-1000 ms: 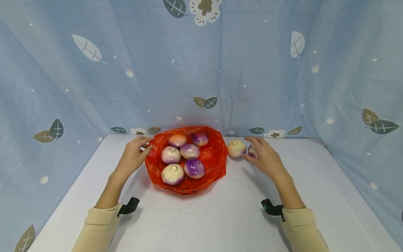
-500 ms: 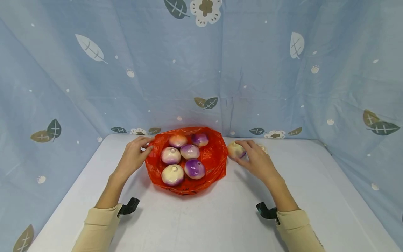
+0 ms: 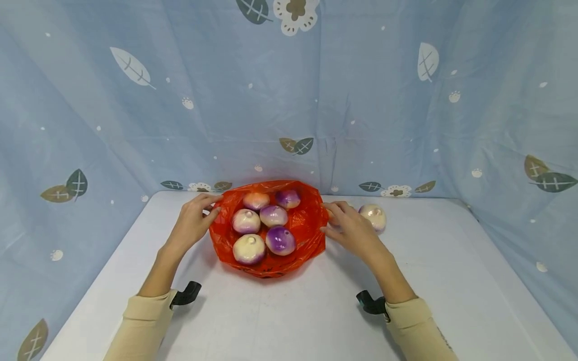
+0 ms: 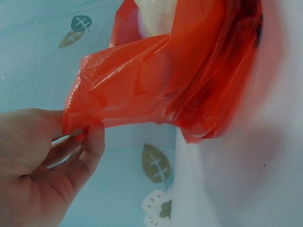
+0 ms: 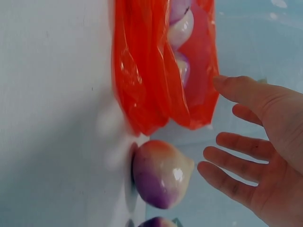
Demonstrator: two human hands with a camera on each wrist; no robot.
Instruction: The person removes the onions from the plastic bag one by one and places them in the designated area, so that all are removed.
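An open red plastic bag [image 3: 309, 228] stands on the white table with several glossy purple-and-cream onions [image 3: 280, 240] inside. My left hand [image 3: 191, 220] pinches the bag's left rim between thumb and fingers, and the plastic [image 4: 118, 90] is drawn out toward it in the left wrist view. At the bag's right rim is my right hand [image 3: 354, 228], fingers spread and thumb tip right at the plastic's edge. Below its fingers in the right wrist view sits a loose onion [image 5: 161, 175], mostly hidden behind the hand in the head view.
Another loose onion [image 3: 374, 216] lies on the table right of my right hand. The white table [image 3: 280, 321] runs back to a blue leaf-print curtain [image 3: 235, 110], close behind the bag. A black wrist mount [image 3: 372, 303] juts inward from the right sleeve, and a matching one from the left.
My right hand has moved left across the loose onions to the bag's right rim, uncovering the farther onion and covering the nearer one. The left hand and the bag stay in place.
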